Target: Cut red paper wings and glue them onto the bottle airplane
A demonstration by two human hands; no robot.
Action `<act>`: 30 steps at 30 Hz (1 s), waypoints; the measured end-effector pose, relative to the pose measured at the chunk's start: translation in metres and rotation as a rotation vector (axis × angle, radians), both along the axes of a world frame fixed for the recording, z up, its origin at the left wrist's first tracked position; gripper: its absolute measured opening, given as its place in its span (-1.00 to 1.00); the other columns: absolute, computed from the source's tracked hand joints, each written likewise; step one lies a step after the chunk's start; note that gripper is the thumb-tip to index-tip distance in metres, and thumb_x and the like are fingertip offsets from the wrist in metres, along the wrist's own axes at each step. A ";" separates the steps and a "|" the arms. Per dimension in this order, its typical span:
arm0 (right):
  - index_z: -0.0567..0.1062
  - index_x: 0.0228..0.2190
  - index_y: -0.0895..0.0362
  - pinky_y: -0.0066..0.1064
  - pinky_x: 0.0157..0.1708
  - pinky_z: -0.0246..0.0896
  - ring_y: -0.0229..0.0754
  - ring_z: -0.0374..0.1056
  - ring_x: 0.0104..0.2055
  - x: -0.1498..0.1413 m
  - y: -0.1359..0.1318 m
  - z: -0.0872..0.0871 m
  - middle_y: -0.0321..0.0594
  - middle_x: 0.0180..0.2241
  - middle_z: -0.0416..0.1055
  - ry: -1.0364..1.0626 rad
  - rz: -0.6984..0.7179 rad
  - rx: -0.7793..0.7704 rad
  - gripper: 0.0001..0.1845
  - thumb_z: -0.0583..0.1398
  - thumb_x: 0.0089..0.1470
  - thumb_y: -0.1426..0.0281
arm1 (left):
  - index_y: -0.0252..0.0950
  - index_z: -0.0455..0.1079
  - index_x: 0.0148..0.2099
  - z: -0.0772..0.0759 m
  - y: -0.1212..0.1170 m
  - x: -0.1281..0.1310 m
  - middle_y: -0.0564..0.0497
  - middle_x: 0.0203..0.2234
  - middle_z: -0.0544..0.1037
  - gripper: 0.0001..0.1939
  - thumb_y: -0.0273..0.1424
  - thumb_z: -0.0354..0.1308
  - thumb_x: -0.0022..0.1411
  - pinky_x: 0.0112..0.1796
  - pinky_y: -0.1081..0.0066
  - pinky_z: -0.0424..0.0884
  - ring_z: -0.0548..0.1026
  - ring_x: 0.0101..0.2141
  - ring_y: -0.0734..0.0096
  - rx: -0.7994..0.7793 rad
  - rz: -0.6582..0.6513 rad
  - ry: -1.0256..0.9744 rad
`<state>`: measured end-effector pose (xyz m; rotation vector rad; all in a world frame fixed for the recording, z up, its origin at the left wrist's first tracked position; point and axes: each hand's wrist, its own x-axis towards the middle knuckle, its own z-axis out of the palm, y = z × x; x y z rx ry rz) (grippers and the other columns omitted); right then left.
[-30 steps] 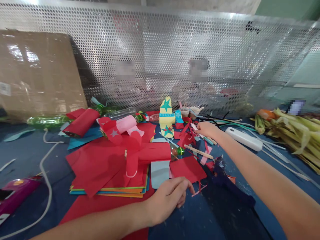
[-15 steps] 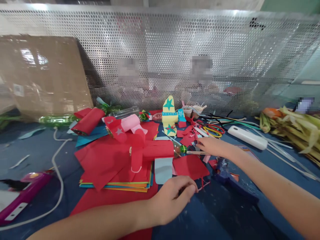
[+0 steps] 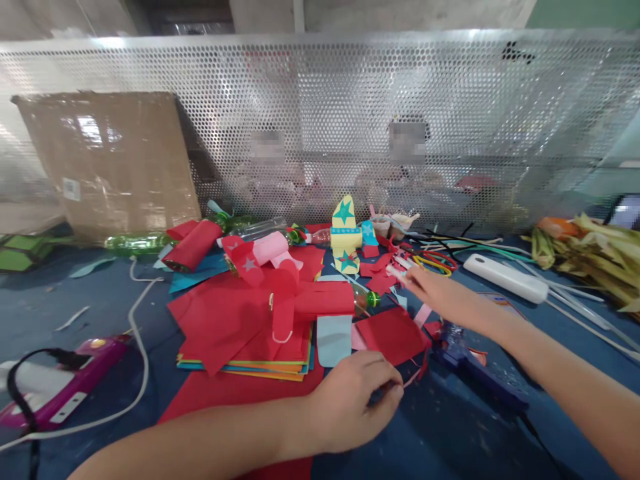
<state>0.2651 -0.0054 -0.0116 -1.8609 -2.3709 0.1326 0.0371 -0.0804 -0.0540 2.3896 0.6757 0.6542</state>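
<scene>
My left hand point(image 3: 357, 403) rests near the front of the blue table, fingers curled and thumb against them; whatever they pinch, if anything, is hidden. Just beyond it lies a red paper piece point(image 3: 393, 335) with thin pink strips. My right hand point(image 3: 430, 287) reaches in among red paper scraps point(image 3: 381, 283), its fingertips closed on a slim white object point(image 3: 395, 272) whose kind I cannot make out. Left of that hand, a bottle wrapped in red paper point(image 3: 325, 298) lies on its side, its green cap pointing right. A stack of coloured paper point(image 3: 225, 327) lies partly beneath it.
A blue glue gun point(image 3: 483, 377) lies below my right forearm. Farther right are a white power strip point(image 3: 505, 277) and dry husks point(image 3: 590, 260). A purple power strip point(image 3: 75, 380) with cords sits left. Behind stand a perforated metal panel point(image 3: 325, 87) and cardboard point(image 3: 115, 167).
My right hand has moved from beside the green bottle cap to the scraps farther back, closing on the slim white object. The left hand stays curled. The camera view has shifted slightly.
</scene>
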 end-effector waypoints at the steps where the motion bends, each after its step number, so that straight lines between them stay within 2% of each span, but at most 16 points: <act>1: 0.28 -0.26 0.11 -0.39 -0.42 0.19 -0.14 0.40 -0.43 0.001 0.000 0.005 -0.17 -0.41 0.45 0.031 -0.027 0.043 -0.77 -0.12 0.27 0.34 | -0.33 0.40 -0.28 0.001 0.000 0.000 -0.09 -0.44 0.50 -0.78 -0.46 -0.07 0.29 -0.31 0.44 0.36 0.44 -0.38 0.35 -0.003 0.001 -0.006; 4: 0.23 -0.19 0.11 -0.38 -0.44 0.19 -0.11 0.41 -0.43 0.005 -0.008 0.017 -0.16 -0.42 0.45 0.096 -0.093 0.142 -0.76 -0.16 0.26 0.31 | -0.35 0.41 -0.27 0.007 -0.001 -0.002 -0.11 -0.42 0.52 -0.79 -0.48 -0.06 0.28 -0.27 0.43 0.37 0.45 -0.36 0.34 0.006 0.001 -0.042; 7: 0.26 -0.27 0.09 -0.36 -0.56 0.15 -0.10 0.36 -0.56 0.013 -0.031 0.014 -0.23 -0.55 0.39 0.110 -0.135 0.149 -0.78 0.02 0.15 0.20 | -0.32 0.40 -0.27 0.021 -0.001 -0.005 -0.11 -0.39 0.52 -0.80 -0.47 -0.06 0.28 -0.24 0.42 0.37 0.45 -0.33 0.34 0.038 0.007 -0.098; 9: 0.29 -0.36 0.05 -0.36 -0.61 0.14 -0.10 0.33 -0.62 0.020 -0.053 0.003 -0.31 -0.64 0.33 0.113 -0.118 0.097 -0.76 0.10 0.07 0.14 | -0.30 0.39 -0.29 0.037 0.000 -0.011 -0.08 -0.41 0.50 -0.82 -0.47 -0.04 0.28 -0.26 0.42 0.38 0.44 -0.33 0.35 0.058 0.064 -0.150; 11: 0.33 -0.46 0.02 -0.34 -0.57 0.22 -0.08 0.38 -0.54 0.029 -0.076 -0.013 -0.26 -0.59 0.36 0.109 -0.043 0.141 -0.73 0.08 0.08 0.09 | -0.26 0.36 -0.30 0.056 0.002 -0.020 -0.03 -0.44 0.48 -0.85 -0.47 -0.03 0.28 -0.27 0.41 0.37 0.43 -0.35 0.37 0.074 0.155 -0.209; 14: 0.36 -0.41 0.03 -0.29 -0.51 0.30 -0.03 0.43 -0.44 0.042 -0.108 -0.039 -0.15 -0.43 0.42 0.089 -0.046 0.307 -0.67 0.10 0.03 0.02 | -0.22 0.30 -0.29 0.082 0.011 -0.040 0.07 -0.45 0.44 -0.92 -0.47 0.01 0.25 -0.40 0.47 0.33 0.39 -0.45 0.47 0.118 0.351 -0.409; 17: 0.37 -0.27 0.07 -0.23 -0.43 0.34 0.04 0.46 -0.34 0.051 -0.127 -0.059 -0.08 -0.33 0.44 0.035 -0.130 0.368 -0.57 0.12 0.01 -0.02 | -0.23 0.30 -0.30 0.096 0.030 -0.064 0.09 -0.47 0.42 -0.96 -0.44 0.05 0.22 -0.40 0.48 0.31 0.39 -0.43 0.48 0.164 0.601 -0.562; 19: 0.36 -0.18 0.08 -0.20 -0.36 0.36 0.08 0.47 -0.25 0.055 -0.132 -0.068 -0.05 -0.27 0.47 0.032 -0.174 0.333 -0.53 0.12 0.02 -0.01 | -0.25 0.30 -0.35 0.095 0.045 -0.079 0.09 -0.48 0.40 -0.92 -0.43 0.02 0.22 -0.29 0.45 0.32 0.39 -0.39 0.46 0.090 0.691 -0.522; 21: 0.36 -0.17 0.08 -0.17 -0.35 0.37 0.10 0.47 -0.21 0.057 -0.132 -0.072 -0.04 -0.25 0.50 0.043 -0.221 0.281 -0.54 0.10 0.05 0.00 | -0.25 0.27 -0.37 0.087 0.059 -0.092 0.09 -0.46 0.38 -0.92 -0.43 0.03 0.19 -0.24 0.42 0.32 0.39 -0.37 0.45 0.029 0.785 -0.471; 23: 0.38 -0.24 0.07 -0.18 -0.36 0.37 0.08 0.48 -0.25 0.057 -0.131 -0.073 -0.06 -0.29 0.51 0.051 -0.232 0.249 -0.62 0.06 0.10 0.04 | -0.24 0.22 -0.36 0.077 0.069 -0.102 0.11 -0.43 0.33 -0.96 -0.43 0.04 0.16 -0.20 0.42 0.29 0.36 -0.35 0.45 -0.027 0.889 -0.461; 25: 0.39 -0.31 0.06 -0.20 -0.37 0.37 0.05 0.47 -0.27 0.056 -0.129 -0.072 -0.05 -0.31 0.51 0.043 -0.182 0.271 -0.65 0.00 0.16 0.08 | -0.24 0.21 -0.33 0.066 0.073 -0.109 0.10 -0.39 0.32 -0.97 -0.42 0.03 0.15 -0.15 0.42 0.28 0.34 -0.31 0.46 -0.097 0.984 -0.458; 28: 0.40 -0.32 0.08 -0.21 -0.36 0.37 0.03 0.47 -0.28 0.055 -0.128 -0.066 -0.04 -0.33 0.52 0.006 -0.076 0.386 -0.61 -0.09 0.22 0.12 | -0.24 0.23 -0.24 0.055 0.073 -0.115 0.07 -0.30 0.37 -0.89 -0.36 -0.02 0.16 -0.17 0.43 0.33 0.39 -0.26 0.43 -0.283 0.978 -0.461; 30: 0.40 -0.27 0.11 -0.17 -0.36 0.37 0.04 0.48 -0.30 0.057 -0.125 -0.062 -0.03 -0.34 0.52 -0.049 -0.024 0.455 -0.59 -0.12 0.24 0.14 | -0.26 0.25 -0.20 0.052 0.072 -0.117 0.02 -0.28 0.45 -0.82 -0.32 -0.05 0.15 -0.24 0.42 0.39 0.45 -0.27 0.40 -0.261 0.919 -0.371</act>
